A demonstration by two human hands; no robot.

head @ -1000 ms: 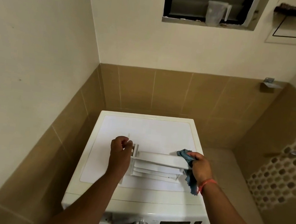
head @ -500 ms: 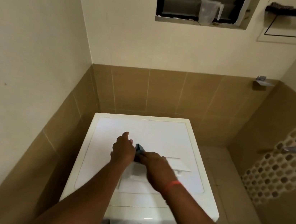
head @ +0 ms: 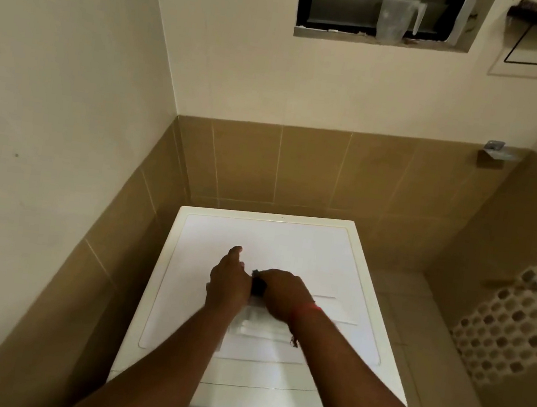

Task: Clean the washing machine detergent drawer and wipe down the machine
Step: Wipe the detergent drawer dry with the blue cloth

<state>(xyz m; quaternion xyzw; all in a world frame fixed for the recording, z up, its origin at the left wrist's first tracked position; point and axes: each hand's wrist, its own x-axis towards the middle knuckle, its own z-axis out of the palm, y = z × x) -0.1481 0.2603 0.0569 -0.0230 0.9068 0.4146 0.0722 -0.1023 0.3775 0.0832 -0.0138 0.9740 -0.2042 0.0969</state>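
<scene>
From my feed the room reads dim and warm, with a yellowish cast over the walls. The white washing machine top [head: 266, 237] is the brightest area and nearly blown out, so its surface detail washes flat. My left hand [head: 228, 283] and right hand [head: 279, 293] come out dark and soft with motion blur, and the drawer [head: 257, 328] beneath them is smeared. The wide lens bends the wall corner and tile lines toward the edges. The window [head: 371, 5] looks dark.
</scene>
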